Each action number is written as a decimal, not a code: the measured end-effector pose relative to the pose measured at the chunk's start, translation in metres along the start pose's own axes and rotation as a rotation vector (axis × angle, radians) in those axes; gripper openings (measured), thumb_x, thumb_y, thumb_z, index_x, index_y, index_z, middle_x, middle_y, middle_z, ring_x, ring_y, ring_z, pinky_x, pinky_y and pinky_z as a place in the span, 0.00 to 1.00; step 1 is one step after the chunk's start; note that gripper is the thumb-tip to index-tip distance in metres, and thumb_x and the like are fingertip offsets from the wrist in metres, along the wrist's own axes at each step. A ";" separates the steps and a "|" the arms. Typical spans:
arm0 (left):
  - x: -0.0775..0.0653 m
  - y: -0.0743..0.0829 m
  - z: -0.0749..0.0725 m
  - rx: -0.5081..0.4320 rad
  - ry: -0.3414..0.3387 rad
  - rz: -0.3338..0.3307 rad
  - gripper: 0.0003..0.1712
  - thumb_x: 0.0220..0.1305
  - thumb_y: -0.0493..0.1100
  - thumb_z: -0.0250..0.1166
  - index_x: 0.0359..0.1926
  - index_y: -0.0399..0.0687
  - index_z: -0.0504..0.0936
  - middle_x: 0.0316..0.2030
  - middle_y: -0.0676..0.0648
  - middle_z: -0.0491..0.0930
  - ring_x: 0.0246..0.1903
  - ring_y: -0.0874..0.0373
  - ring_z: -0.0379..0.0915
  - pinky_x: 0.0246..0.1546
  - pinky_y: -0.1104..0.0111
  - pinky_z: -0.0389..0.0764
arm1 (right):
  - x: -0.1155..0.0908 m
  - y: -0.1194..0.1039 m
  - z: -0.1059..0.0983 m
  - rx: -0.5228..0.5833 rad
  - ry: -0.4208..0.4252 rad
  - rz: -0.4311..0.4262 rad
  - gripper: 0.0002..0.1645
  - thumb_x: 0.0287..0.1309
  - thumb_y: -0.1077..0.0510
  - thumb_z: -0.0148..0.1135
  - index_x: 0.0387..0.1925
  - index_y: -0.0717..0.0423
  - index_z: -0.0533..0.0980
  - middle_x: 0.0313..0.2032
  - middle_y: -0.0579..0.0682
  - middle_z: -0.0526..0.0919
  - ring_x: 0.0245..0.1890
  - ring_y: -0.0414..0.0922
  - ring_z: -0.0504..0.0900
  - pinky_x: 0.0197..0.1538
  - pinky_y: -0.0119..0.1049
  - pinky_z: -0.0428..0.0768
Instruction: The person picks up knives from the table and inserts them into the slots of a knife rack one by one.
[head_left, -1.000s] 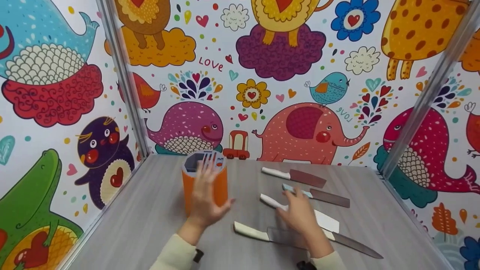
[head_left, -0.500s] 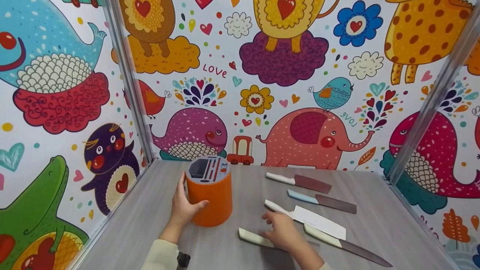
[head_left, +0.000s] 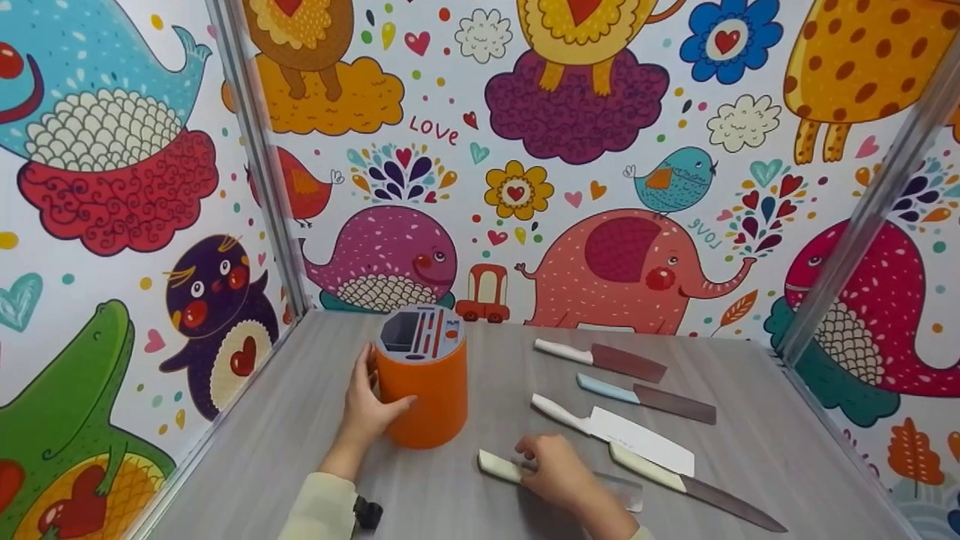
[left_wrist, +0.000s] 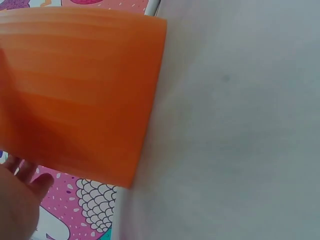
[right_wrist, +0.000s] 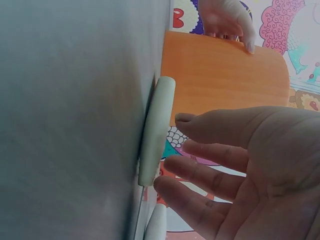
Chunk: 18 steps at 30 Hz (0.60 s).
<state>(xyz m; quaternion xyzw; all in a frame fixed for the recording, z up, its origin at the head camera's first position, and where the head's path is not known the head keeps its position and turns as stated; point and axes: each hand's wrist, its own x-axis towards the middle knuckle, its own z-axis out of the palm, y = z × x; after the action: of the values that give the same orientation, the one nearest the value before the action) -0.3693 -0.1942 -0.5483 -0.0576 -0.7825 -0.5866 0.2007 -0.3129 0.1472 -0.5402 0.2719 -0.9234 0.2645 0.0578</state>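
Note:
The orange round knife block (head_left: 431,401), with a grey slotted top, stands upright on the table. My left hand (head_left: 366,409) holds its left side, thumb across the front and fingers behind. In the left wrist view, the orange wall hides part of that hand. My right hand (head_left: 559,472) hovers over a cream-handled knife (head_left: 498,466) nearest the front. Its fingers are spread and loosely bent beside the handle (right_wrist: 158,130) in the right wrist view, not closed round it. The hand and wrist cover part of the blade in the head view.
Right of the block lie a white-handled cleaver (head_left: 641,442), a long cream-handled knife (head_left: 720,495), a blue-handled knife (head_left: 671,401) and a white-handled knife with a brownish blade (head_left: 628,361). Patterned walls with metal posts (head_left: 259,157) bound the grey table (head_left: 277,420).
My left hand has come from in front of the block to hold its left side. My right hand has moved from above the cleaver's handle toward the front, over the nearest cream handle.

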 end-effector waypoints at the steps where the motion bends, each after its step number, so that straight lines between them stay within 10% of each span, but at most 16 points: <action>1: 0.001 0.001 0.001 -0.005 -0.008 -0.006 0.70 0.54 0.46 0.84 0.85 0.47 0.45 0.83 0.39 0.54 0.79 0.38 0.57 0.81 0.42 0.59 | 0.000 0.000 0.001 -0.004 0.003 -0.006 0.18 0.41 0.68 0.74 0.40 0.62 0.85 0.34 0.55 0.90 0.36 0.51 0.88 0.39 0.44 0.87; 18: 0.001 -0.001 0.008 -0.052 -0.031 -0.029 0.70 0.53 0.48 0.85 0.85 0.52 0.47 0.80 0.43 0.62 0.74 0.42 0.64 0.79 0.42 0.64 | 0.002 0.002 0.011 -0.066 -0.055 0.053 0.15 0.39 0.71 0.75 0.33 0.56 0.87 0.27 0.46 0.88 0.28 0.37 0.81 0.30 0.37 0.81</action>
<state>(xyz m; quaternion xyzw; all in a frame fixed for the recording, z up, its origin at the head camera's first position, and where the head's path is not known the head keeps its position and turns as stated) -0.3722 -0.1874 -0.5502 -0.0606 -0.7709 -0.6084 0.1783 -0.3156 0.1418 -0.5500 0.2524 -0.9398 0.2278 0.0343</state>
